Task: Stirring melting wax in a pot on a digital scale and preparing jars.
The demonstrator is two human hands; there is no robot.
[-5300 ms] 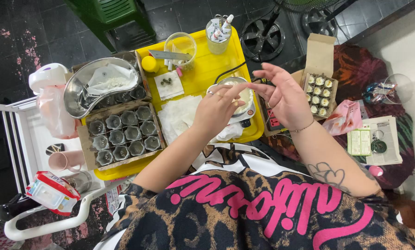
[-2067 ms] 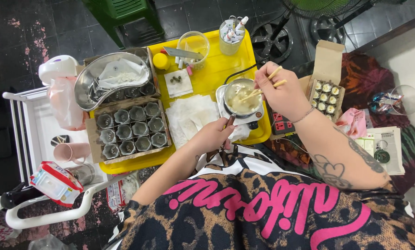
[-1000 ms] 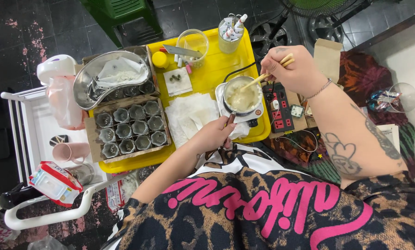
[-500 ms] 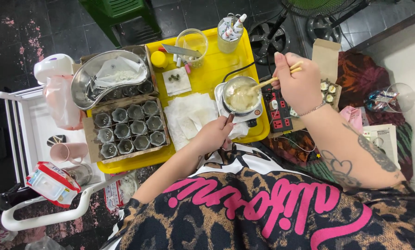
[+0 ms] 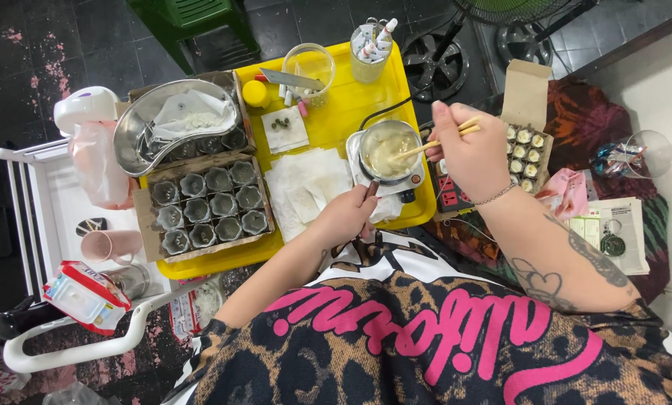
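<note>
Chopsticks point(image 5: 439, 139), light, stiff and best pinched near their upper ends, sit clenched in the right hand point(image 5: 467, 154) with tips in the small pot point(image 5: 389, 150) of pale, probably hot liquid, while the left hand point(image 5: 345, 217) grips its handle point(image 5: 369, 192) on the yellow tray point(image 5: 343, 112).

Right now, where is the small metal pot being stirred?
In the head view, the small metal pot sits on a little white hotplate at the right edge of the yellow tray, between the white paper sheets and the red power strip.
</note>
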